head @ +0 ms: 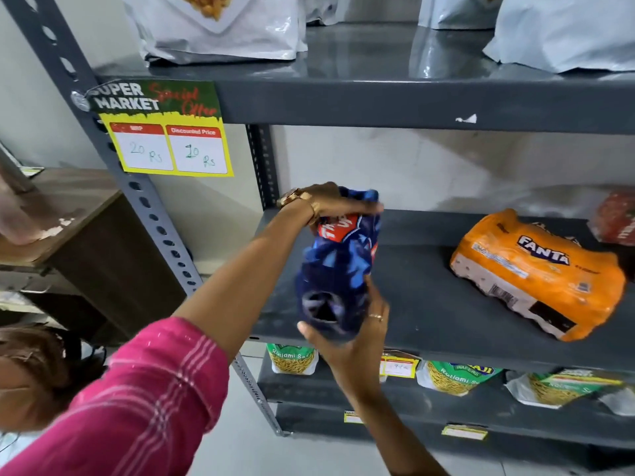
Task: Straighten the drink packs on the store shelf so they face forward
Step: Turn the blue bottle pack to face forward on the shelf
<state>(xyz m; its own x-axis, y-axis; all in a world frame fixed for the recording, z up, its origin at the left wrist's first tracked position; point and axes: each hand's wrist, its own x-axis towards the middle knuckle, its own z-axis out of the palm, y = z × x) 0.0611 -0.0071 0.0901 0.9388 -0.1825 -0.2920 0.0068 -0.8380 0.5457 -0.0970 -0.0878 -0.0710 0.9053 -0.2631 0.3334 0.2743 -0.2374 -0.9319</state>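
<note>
A dark blue drink pack [338, 269] with a red label stands on end over the left part of the grey middle shelf [422, 304]. My left hand [330, 204] grips its far top end. My right hand [357, 334] cups its near bottom end from below at the shelf's front edge. An orange Fanta pack [539, 273] lies skewed on the right of the same shelf, its label facing up. A red pack [615, 218] shows partly at the far right edge.
White snack bags [220, 25] stand on the top shelf. A yellow price sign [168, 139] hangs from the upper shelf's left front. Green and yellow snack packets [457, 376] fill the shelf below. A wooden cabinet [62, 214] stands left of the perforated upright [147, 207].
</note>
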